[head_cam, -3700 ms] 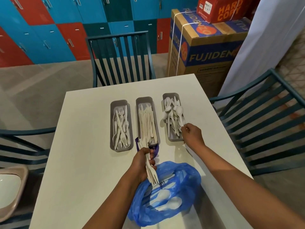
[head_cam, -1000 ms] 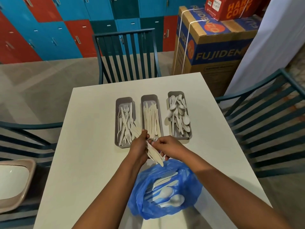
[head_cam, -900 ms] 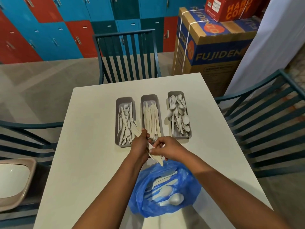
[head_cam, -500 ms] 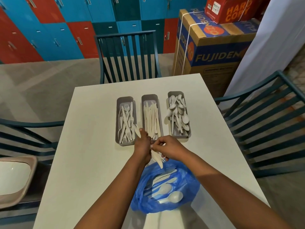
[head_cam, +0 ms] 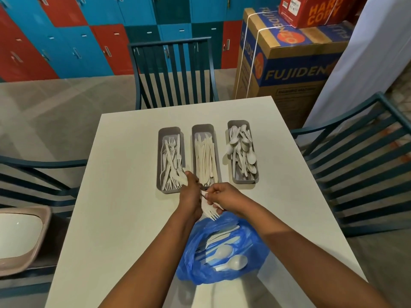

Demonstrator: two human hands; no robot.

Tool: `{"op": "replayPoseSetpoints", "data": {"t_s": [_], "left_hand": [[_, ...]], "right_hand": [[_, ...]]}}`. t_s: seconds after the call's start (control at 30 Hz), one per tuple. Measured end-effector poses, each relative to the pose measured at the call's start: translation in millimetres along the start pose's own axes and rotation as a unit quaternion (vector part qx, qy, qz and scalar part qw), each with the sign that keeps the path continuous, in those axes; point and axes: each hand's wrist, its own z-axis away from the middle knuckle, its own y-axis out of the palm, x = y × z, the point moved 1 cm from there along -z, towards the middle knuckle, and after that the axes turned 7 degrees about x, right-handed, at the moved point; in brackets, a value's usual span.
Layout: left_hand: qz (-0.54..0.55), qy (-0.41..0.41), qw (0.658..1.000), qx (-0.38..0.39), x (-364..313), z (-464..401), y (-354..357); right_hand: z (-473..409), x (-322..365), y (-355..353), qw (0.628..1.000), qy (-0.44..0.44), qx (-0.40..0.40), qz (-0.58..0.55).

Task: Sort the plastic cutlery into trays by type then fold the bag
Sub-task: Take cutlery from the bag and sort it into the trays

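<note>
Three grey trays stand side by side on the white table (head_cam: 124, 196): the left tray (head_cam: 160, 174) holds forks, the middle tray (head_cam: 202, 128) knives, the right tray (head_cam: 238, 123) spoons. An open blue bag (head_cam: 251, 261) lies near me with spoons and other white cutlery inside. My left hand (head_cam: 190, 196) grips a bundle of white cutlery (head_cam: 209, 211) just in front of the left and middle trays, fork tines pointing toward the bag. My right hand (head_cam: 224, 196) pinches one piece of that bundle from the right.
Dark teal slatted chairs stand at the far side (head_cam: 173, 70), the right (head_cam: 364, 156) and the left (head_cam: 33, 174). Large cardboard boxes (head_cam: 289, 61) are stacked beyond the far right corner. A beige bin (head_cam: 20, 236) sits low at the left.
My right hand came back from the spoon tray to the bundle in my left hand. Both hands have shifted slightly toward the trays; the bundle now shows fork tines.
</note>
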Motion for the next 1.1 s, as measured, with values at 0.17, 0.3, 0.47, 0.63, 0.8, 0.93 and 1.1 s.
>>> {"op": "replayPoseSetpoints", "data": {"t_s": [0.17, 0.3, 0.47, 0.63, 0.8, 0.93, 1.1], "left_hand": [[0.031, 0.0, 0.999, 0.011, 1, -2, 4], [0.029, -0.005, 1.0, 0.007, -5, -9, -2], [0.09, -0.001, 0.996, -0.03, -19, -21, -22], [0.087, -0.051, 0.995, -0.006, -26, -22, -29], [0.125, -0.072, 0.989, 0.037, -24, -23, -29], [0.122, -0.092, 0.986, 0.067, -22, -18, -30], [0.115, -0.091, 0.987, 0.06, -20, -20, -38]], "right_hand": [[-9, -1, 8, 0.997, 0.027, -0.072, -0.01], [-11, 0, 6, 0.99, -0.023, -0.107, 0.087], [-20, 2, -23, 0.978, -0.019, -0.162, 0.127], [-38, 2, -42, 0.984, 0.064, -0.163, 0.023], [-64, 10, -44, 0.98, 0.034, -0.194, 0.032], [-87, 22, -47, 0.978, 0.005, -0.203, 0.038], [-96, 15, -44, 0.978, 0.045, -0.084, 0.183]]}}
